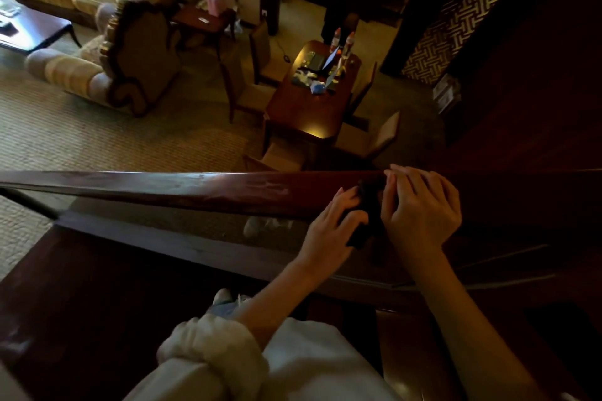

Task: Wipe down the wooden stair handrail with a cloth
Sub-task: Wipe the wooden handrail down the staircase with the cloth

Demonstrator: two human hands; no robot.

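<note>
Left hand (330,226) and right hand (423,205) both gripping dark cloth (369,205) on handrail (195,185); imo try pressing firm, sliding left over streaks.

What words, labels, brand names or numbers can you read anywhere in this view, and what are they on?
No text is readable.
Labels on the bottles on the dining table: too small, blurred.
Print on the pale item at the right wall: blurred.
On the handrail and the cloth: no markings show.
</note>
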